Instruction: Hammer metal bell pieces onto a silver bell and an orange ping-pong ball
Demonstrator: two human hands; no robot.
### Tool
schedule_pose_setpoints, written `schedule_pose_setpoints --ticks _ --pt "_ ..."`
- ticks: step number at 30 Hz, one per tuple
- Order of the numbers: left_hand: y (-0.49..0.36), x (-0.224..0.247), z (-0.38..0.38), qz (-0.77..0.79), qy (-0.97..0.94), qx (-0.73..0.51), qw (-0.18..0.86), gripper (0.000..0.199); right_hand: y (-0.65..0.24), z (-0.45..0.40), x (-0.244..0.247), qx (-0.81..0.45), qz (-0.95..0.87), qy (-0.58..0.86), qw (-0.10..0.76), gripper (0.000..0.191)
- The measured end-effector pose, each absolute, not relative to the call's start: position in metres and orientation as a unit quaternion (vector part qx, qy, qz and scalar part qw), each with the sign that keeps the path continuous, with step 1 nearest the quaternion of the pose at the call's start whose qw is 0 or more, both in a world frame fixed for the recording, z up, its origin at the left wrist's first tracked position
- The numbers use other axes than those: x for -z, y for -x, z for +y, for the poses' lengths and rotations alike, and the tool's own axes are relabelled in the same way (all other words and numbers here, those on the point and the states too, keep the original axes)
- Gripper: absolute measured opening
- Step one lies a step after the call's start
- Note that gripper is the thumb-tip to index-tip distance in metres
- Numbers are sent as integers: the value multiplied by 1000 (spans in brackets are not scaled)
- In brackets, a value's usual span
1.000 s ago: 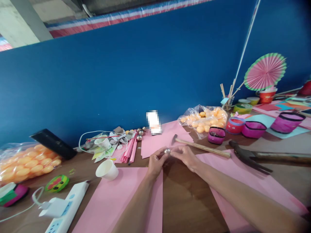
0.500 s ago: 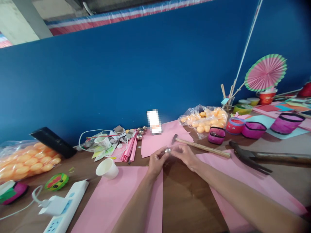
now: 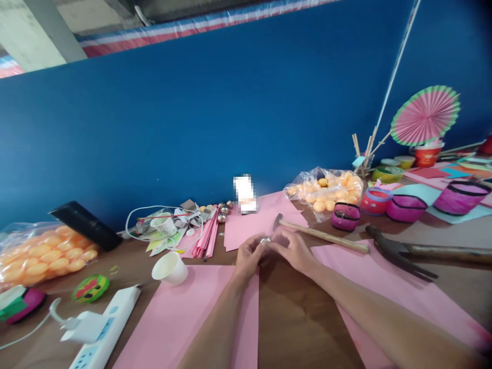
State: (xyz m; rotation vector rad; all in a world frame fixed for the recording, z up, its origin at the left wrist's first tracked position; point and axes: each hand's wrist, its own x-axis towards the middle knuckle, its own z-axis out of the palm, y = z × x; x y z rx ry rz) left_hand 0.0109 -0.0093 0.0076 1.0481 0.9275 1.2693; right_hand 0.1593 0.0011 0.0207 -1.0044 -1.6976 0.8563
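Note:
A small shiny silver ball [image 3: 265, 240] is pinched between the fingertips of both hands above the brown table [image 3: 300, 312]. My left hand [image 3: 248, 256] is closed on its left side, thumb and fingers together. From the right, my right hand [image 3: 294, 249] closes on the same ball, its fingertips partly hidden behind the thumb. Just behind the hands lie pink paper sheets [image 3: 249, 225] and a small hammer with a wooden handle [image 3: 326, 237]. More silver balls [image 3: 222, 210] rest further back, beside folded pink strips [image 3: 205, 236].
At left are a white cup [image 3: 169, 268], a power strip [image 3: 111, 323], a black object [image 3: 84, 225] and bagged orange balls [image 3: 46, 253]. At right are a larger hammer [image 3: 403, 251], magenta containers [image 3: 407, 209] and another bag of orange balls [image 3: 326, 190]. A blue wall [image 3: 192, 113] stands behind.
My right hand's fingers have drawn in closer around the silver ball, which now shows less. The view has shifted very slightly.

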Motion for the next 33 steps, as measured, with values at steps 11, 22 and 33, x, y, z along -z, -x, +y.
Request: schedule_pose_setpoints --ticks 11,22,33 --pt "-2 -3 0 352 -301 -616 638 31 -208 29 -14 19 -744 635 209 24" --pt "9 -2 7 327 -226 -661 636 32 -199 24 -22 138 -762 596 212 16" --pt "5 1 4 307 -245 -669 630 30 -176 -2 -26 188 -795 462 344 23"
